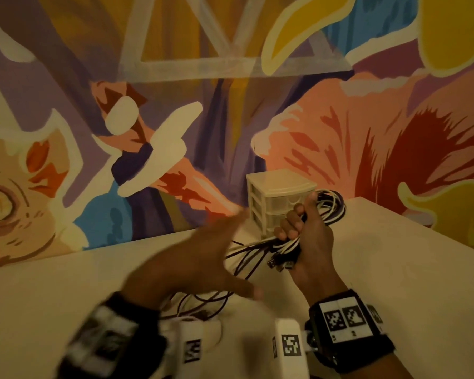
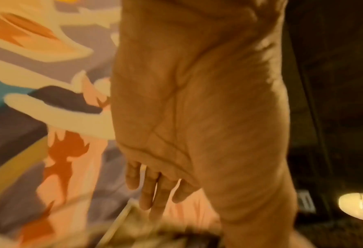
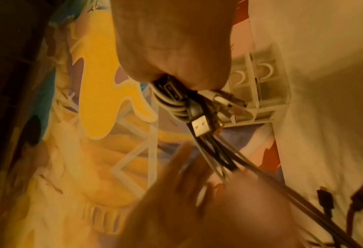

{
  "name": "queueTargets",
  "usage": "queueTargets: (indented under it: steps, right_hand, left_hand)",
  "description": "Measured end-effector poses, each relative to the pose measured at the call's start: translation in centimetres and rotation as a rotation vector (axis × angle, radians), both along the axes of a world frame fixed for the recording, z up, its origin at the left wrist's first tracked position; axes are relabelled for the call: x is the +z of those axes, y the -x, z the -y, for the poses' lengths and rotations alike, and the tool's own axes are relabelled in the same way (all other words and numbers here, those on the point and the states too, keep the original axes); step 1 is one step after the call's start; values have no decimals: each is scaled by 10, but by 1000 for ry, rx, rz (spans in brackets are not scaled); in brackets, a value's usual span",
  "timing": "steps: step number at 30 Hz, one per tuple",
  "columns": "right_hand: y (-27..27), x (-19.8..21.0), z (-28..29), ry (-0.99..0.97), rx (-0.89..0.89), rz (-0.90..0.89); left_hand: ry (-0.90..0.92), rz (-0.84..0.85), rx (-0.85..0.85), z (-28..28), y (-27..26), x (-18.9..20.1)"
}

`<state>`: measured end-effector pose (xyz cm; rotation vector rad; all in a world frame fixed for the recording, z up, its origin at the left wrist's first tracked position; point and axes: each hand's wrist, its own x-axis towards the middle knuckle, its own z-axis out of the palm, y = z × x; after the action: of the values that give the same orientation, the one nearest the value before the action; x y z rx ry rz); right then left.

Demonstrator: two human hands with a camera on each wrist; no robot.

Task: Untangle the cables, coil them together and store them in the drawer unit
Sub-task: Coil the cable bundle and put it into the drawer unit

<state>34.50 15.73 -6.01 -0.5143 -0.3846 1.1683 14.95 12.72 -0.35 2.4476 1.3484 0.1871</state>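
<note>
R hand [image 1: 309,236] grips cables [image 1: 329,206] | L hand [image 1: 192,258] spread, empty | USB plug [image 3: 200,126] – R wrist cam only

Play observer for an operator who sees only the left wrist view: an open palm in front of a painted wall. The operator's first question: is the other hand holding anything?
Observer: Yes. The right hand grips a coil of black and white cables.
Operator: Where is the drawer unit?
Observer: The drawer unit stands at the back of the table by the wall, just behind the coil.
Operator: Is everything coiled?
Observer: No. In the right wrist view a USB plug sticks out of the fist, and loose strands trail to the table beneath the left hand.
</note>
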Motion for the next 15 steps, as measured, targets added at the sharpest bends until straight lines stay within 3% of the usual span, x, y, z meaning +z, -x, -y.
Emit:
queueTargets:
  steps: [3,5,9,11,15]
  right_hand:
    - [1,3,5,8,12,32]
    - [-4,3,4,43,-22,31]
    - [-17,2,1,117,-112,-78]
    - [-24,-2,-2,207,-203,-11]
    - [-30,-17,-11,408,-323,180]
  left_hand:
    - [37,-9,-69,-25,-30,-43]
    - [80,94,-59,-35,-34,-56]
    - [425,416,-99,-30,-27,-55]
    - [403,370,-39,-27,-20,-56]
    - [151,168,11,-19,-9,-65]
